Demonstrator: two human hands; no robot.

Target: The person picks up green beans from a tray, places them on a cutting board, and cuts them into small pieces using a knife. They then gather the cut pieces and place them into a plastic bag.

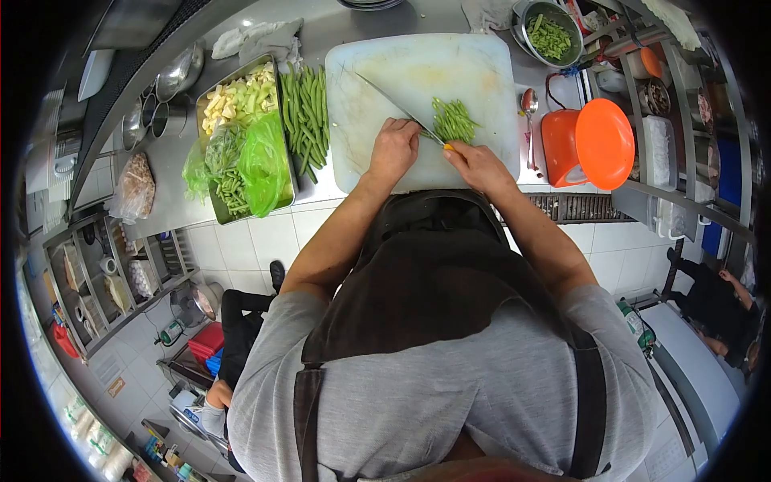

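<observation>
My right hand is closed round the yellow handle of a long knife, whose blade slants to the far left across the white cutting board. My left hand is on the board with curled fingers close to the blade. A little green shows by its fingertips; the green beans under them are mostly hidden. Just right of the blade lies a small heap of cut green beans. Whole green beans lie in a pile along the board's left side.
Left of the beans stands a metal tray with chopped vegetables and green plastic bags. At the back right is a metal bowl of cut beans. A spoon and orange containers stand on the right. People are nearby on both sides.
</observation>
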